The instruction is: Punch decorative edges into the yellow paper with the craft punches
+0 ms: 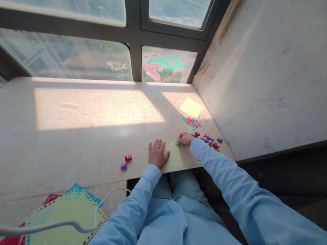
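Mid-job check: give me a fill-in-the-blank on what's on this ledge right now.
The left hand lies flat on the pale sheet; the right hand grips a small ____ punch at its far corner.
Left of the left hand sit ____ punches: a red punch and a purple punch.
The loose confetti lies beside a ____ paper square in sunlight.
Missing: green; two; yellow.

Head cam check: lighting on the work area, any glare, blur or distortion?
Head view: sun throws a bright patch on the ledge and washes out the yellow paper. Head view: left hand, right hand and the yellow-green sheet sit in shade, dim but readable. Head view: wide lens bows the window frame; the near white cable looks soft.
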A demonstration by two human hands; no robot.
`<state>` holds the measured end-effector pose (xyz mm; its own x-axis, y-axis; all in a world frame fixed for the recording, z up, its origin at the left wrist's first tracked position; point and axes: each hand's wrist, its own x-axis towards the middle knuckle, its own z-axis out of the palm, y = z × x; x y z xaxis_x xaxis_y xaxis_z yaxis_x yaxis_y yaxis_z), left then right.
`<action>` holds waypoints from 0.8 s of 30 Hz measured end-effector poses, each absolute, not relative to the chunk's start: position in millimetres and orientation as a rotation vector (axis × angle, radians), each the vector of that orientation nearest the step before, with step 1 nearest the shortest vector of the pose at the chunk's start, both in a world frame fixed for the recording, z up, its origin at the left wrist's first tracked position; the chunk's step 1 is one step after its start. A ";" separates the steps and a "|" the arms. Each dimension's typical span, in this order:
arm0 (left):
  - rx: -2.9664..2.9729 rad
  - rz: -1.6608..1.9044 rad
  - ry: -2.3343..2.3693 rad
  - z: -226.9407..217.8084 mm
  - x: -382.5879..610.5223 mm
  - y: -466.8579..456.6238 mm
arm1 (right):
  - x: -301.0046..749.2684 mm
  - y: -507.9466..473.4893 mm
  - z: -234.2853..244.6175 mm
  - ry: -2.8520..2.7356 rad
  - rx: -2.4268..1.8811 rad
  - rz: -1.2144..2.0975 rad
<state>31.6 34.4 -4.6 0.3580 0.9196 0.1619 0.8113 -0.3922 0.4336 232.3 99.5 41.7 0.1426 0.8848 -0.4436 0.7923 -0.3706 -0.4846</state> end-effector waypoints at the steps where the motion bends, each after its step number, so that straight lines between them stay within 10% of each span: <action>1: 2.343 0.555 1.540 -4.3 31.7 34.4 | 232.4 99.5 40.8 -1.675 -2.265 1.042; 24: 2.310 0.594 1.560 -4.0 33.1 35.5 | 245.3 78.4 55.4 -2.158 -2.077 0.542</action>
